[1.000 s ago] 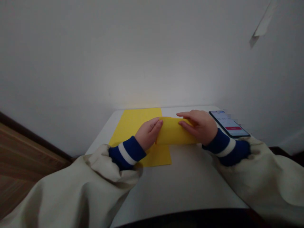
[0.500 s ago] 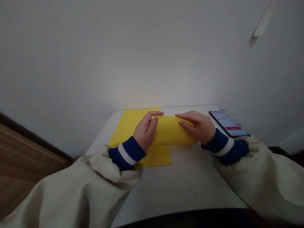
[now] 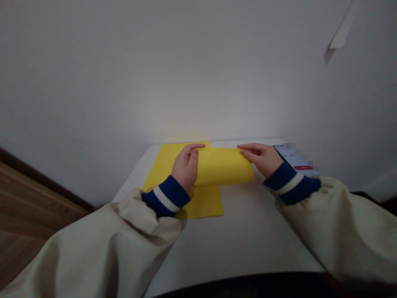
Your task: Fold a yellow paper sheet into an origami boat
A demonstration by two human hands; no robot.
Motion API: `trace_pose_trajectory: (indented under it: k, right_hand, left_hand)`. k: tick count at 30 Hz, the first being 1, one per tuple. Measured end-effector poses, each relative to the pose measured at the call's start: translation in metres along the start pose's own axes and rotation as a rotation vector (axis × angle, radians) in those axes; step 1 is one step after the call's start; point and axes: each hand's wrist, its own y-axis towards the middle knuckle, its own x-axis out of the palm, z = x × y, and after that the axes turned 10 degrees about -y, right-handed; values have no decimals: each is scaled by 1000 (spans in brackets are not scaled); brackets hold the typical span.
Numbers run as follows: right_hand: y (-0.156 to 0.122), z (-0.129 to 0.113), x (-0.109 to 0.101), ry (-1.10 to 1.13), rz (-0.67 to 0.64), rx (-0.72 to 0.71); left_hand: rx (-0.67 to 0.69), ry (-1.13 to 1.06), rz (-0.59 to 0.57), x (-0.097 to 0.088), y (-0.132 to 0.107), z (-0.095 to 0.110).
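Observation:
A bent sheet of yellow paper [image 3: 223,166] is held up above the table between my two hands. My left hand [image 3: 186,165] grips its left end, thumb on the near face and fingers curled over the top. At the upper right corner my right hand [image 3: 259,156] pinches the sheet between thumb and fingertips. The paper curves towards me, and its lower edge hangs free. Beneath it, more yellow paper [image 3: 204,205] lies flat on the table, partly hidden by the held sheet and my left hand.
The white table [image 3: 248,231] stands against a grey-white wall [image 3: 198,74]. A phone [image 3: 293,157] with a lit screen lies at the table's right edge, partly behind my right sleeve. Brown wooden furniture [image 3: 34,207] is at the left. A pale strip [image 3: 343,33] hangs on the wall.
Both hands have risen slightly with the held paper. My left hand has shifted a little left, and my right hand has moved to the sheet's upper right corner, showing more of it.

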Motion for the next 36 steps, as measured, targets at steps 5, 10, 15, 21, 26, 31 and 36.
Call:
trace_pose_trajectory:
  k: [5,10,15,21,26,31,36]
  right_hand:
    - [3,6,-3,-108,19,38]
    - [9,26,-2,-271,-32,36]
    - [11,28,0,-576,-107,-120]
    - [13,13,0,-825,-249,-255]
    - [15,15,1,-880,-279,-266]
    - [17,15,1,-870,-293,-281]
    - [17,15,1,-871,-297,-275]
  left_hand:
    - [-172,46,-141,-4,5,1]
    - [-263,155,-333,-7,12,-7]
    - [74,477,-409,-9,15,-15]
    - [212,743,-618,-11,21,-21]
    - [358,810,-662,-13,22,-22]
    - [445,861,-745,-14,20,-15]
    - [413,868,-731,-12,20,-14]
